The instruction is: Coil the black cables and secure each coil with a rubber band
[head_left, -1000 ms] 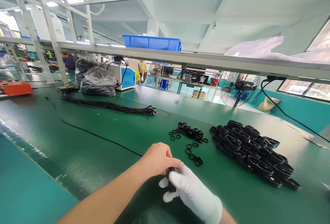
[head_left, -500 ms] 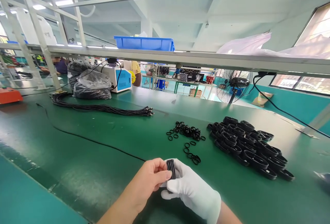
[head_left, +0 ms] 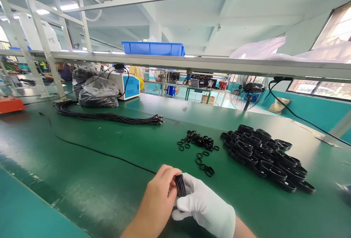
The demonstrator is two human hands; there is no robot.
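Note:
A black cable (head_left: 180, 185), wound into a small tight coil, sits between my two hands near the table's front. My bare left hand (head_left: 161, 194) pinches the coil's left side, fingers bent over it. Around its right side closes my right hand (head_left: 201, 201) in a white glove, the thumb in front. From the coil the loose cable length (head_left: 109, 154) runs left across the green table (head_left: 90, 179). Beyond my hands lie small black rings (head_left: 203, 140), most heaped and several scattered. A pile of finished-looking black cable coils (head_left: 263, 154) is at the right.
A bundle of straight black cables (head_left: 117, 118) lies at the back left, near plastic bags (head_left: 98, 91) and a blue-and-white machine (head_left: 128, 86). An overhead shelf (head_left: 208, 62) carries a blue bin (head_left: 153, 49). A fan (head_left: 248, 88) stands behind the table.
My left hand has turned and shifted slightly around the coil, its fingers now further over the top. The loose cable has moved a little at its left part. My right hand keeps its grip.

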